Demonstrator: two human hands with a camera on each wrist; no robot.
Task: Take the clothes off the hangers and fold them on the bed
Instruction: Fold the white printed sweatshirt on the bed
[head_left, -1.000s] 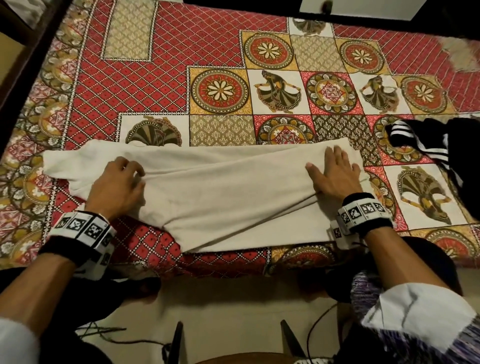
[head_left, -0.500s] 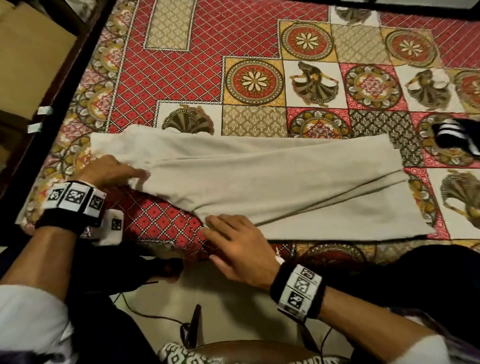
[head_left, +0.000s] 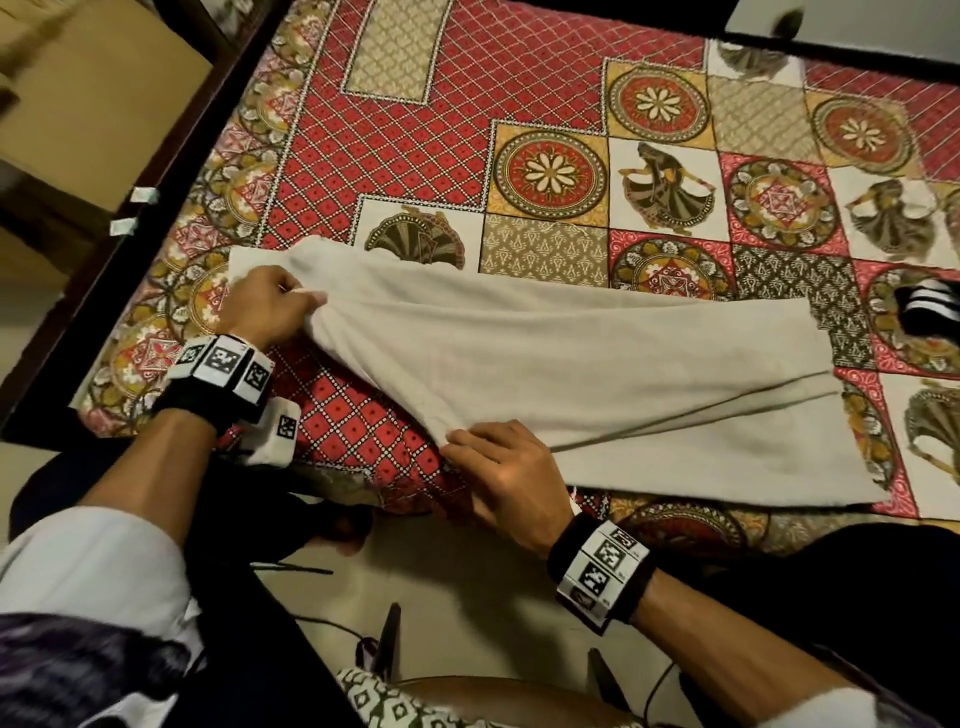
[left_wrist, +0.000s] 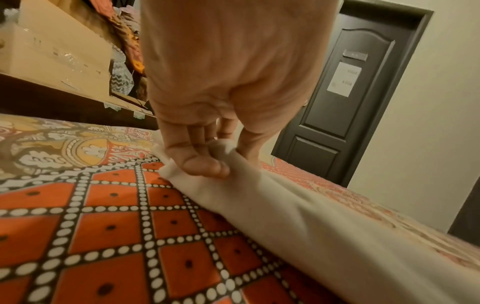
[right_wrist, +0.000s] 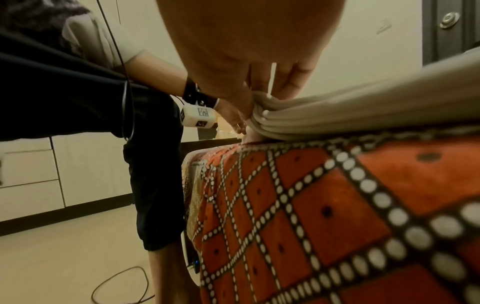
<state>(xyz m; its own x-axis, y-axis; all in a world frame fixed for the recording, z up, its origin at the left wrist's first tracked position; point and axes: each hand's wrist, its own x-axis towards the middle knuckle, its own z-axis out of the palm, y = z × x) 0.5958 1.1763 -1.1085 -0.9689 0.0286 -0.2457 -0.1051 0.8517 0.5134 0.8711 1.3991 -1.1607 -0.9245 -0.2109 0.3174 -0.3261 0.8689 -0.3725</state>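
A beige garment (head_left: 597, 374) lies folded lengthwise across the patterned bed cover (head_left: 415, 104). My left hand (head_left: 270, 306) pinches its left end near the bed's left side; the left wrist view shows the cloth (left_wrist: 285, 216) bunched between thumb and fingers (left_wrist: 197, 162). My right hand (head_left: 498, 467) grips the garment's near lower edge at the bed's front; in the right wrist view several cloth layers (right_wrist: 324, 115) are gathered under its fingers (right_wrist: 288, 82). No hanger is in view.
A black garment with white stripes (head_left: 930, 306) lies at the bed's right edge. A dark wooden bed frame (head_left: 130, 249) and a cardboard box (head_left: 88, 83) stand to the left. A cable (right_wrist: 116, 286) trails on the floor. A dark door (left_wrist: 350, 98) lies beyond the bed.
My right hand has left the garment's right end, crossed to the near lower edge and taken hold of it. My left hand has closed on the left end and lifted it slightly.
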